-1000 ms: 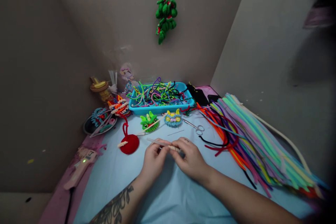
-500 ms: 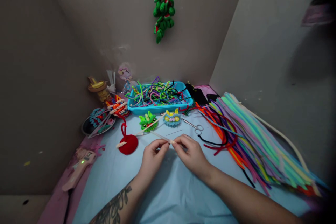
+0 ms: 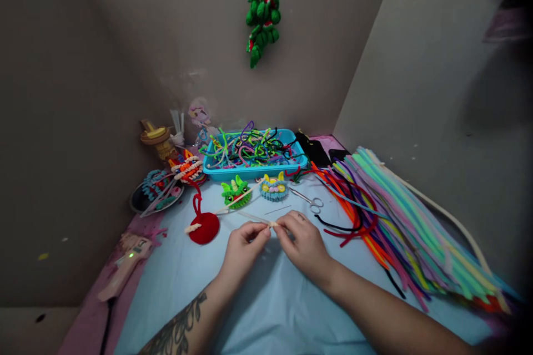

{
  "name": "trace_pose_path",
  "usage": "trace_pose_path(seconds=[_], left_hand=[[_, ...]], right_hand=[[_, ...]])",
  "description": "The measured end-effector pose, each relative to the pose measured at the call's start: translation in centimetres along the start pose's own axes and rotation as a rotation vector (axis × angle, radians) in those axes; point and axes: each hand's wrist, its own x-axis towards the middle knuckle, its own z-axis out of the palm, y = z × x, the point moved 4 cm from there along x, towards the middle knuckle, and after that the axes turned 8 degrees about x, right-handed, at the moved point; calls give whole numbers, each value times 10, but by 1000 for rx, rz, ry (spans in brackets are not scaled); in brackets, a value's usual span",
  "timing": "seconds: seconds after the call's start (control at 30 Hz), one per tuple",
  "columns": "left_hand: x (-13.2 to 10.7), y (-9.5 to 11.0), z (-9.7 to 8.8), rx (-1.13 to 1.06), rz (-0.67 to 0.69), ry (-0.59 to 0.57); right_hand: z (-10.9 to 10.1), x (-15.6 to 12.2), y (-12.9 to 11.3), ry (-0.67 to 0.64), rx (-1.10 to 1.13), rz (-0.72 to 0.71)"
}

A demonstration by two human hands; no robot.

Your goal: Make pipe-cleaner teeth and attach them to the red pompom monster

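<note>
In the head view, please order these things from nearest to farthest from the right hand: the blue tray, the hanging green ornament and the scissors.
From the right hand:
1. Scissors: just beyond the hand.
2. Blue tray: farther back, to the left.
3. Hanging green ornament: high up, above and behind the tray.

A cream piece [image 3: 273, 224] shows between a red disc [image 3: 207, 228] at nine o'clock and multicoloured stems [image 3: 410, 222] at three.
</note>
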Motion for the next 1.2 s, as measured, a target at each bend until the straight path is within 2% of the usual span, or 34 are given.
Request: trace_pose_path(seconds=[0.27, 0.53, 0.73, 0.9, 1.2], left_hand=[[-1, 1, 2, -63, -49, -21], [-1, -4, 3, -78, -70, -2], [0, -13, 2, -40, -79, 40], [-1, -8, 0, -23, -56, 83], [-3, 3, 1, -60, 25, 68]], right_hand=[[0, -1, -3, 11, -19, -9], [0, -4, -8, 31, -212, -146], [0, -4, -17, 69, -259, -218], [4, -5, -12, 59, -215, -195], [5, -3, -5, -13, -45, -118]])
